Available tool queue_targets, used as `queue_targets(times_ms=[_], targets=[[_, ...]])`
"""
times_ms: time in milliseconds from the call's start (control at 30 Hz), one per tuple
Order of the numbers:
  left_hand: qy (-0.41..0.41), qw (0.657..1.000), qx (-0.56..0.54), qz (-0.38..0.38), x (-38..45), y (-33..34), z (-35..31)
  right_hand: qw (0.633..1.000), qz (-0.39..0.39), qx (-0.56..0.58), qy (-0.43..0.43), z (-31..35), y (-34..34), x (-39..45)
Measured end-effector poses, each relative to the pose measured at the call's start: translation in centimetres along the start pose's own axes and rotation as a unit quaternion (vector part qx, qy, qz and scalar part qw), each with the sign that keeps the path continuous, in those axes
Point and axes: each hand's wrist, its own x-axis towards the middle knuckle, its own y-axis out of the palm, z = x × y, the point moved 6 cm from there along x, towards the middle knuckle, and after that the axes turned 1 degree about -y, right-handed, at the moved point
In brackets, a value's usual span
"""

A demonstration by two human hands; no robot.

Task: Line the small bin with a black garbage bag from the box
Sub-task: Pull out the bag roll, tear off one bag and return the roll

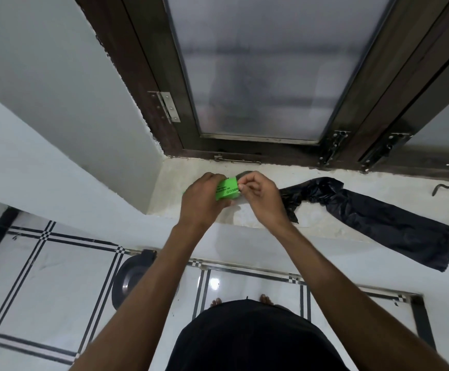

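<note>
in the head view, at the middle of the frame, the left hand (201,200) wraps the small green box (227,192), fingers curled around it, while the right hand (260,198) has its fingers pressed together in a pinch at the box end, on a flap or a bag edge, i cannot tell which. one black garbage bag (378,218) lies already on the window sill (325,178), right of the hands, half crumpled and half flat, with its lower end hanging over the sill edge. the small bin (132,279) stands on the tiled floor (43,277) at lower left, dark and round. i think the thin, slippery film could slide off the sill if an arm brushes it, or the light cardboard could be crushed by a too strong grip. the sill looks rough and chalky, the tiles glossy.
</note>
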Motion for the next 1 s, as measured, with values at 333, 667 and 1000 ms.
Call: queue_targets(times_ms=[333, 667, 1000], targets=[[0.026, 0.999, -0.031, 0.023, -0.7, 0.1, 1.1, 0.997, 0.010, -0.074, -0.011, -0.2, -2.4, 1.0], [0.041, 0.999, -0.033, 0.012, -0.7, -0.1, 1.5, 0.996, 0.068, 0.047, 0.042, -1.5, -0.1, -0.9], [0.063, 0.998, -0.014, 0.005, -0.9, 0.4, 1.0, 0.998, 0.038, 0.030, 0.029, -0.7, 1.4, -0.4]])
